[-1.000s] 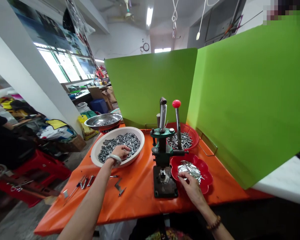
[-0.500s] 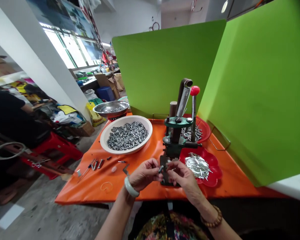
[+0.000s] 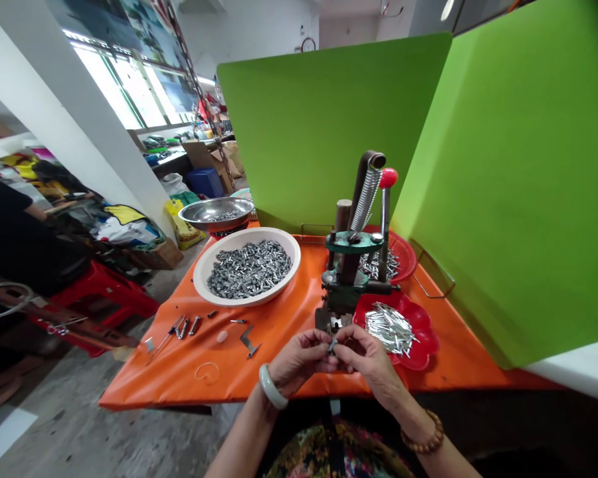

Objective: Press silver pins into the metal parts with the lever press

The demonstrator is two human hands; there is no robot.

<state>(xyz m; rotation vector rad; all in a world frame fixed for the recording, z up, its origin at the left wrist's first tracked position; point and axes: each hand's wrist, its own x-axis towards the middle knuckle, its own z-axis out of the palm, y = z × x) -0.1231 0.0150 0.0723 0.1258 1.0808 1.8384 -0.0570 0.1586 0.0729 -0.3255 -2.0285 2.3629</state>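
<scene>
My left hand (image 3: 299, 359) and my right hand (image 3: 368, 360) meet just in front of the green hand press (image 3: 351, 265), above the near edge of the orange table (image 3: 279, 332). Their fingertips pinch a small grey metal part (image 3: 333, 346) between them; which piece each hand holds is too small to tell. To the left stands a white bowl (image 3: 204, 292) full of small grey metal sleeves. Right of the press is a red flower-shaped dish (image 3: 423, 345) with thin silver pins. The press lever with its red knob (image 3: 388, 178) stands upright.
A second red basket (image 3: 407, 255) of metal parts sits behind the press, a steel bowl (image 3: 216, 214) behind the white one. Small tools (image 3: 182, 327) and a bent bracket (image 3: 249, 341) lie on the table's left. Green screens (image 3: 503, 186) wall the back and right. A person in black (image 3: 10, 232) is at far left.
My left hand left the white bowl and my right hand left the red dish; both came together in front of the press, then drew slightly nearer me. The view tilted down.
</scene>
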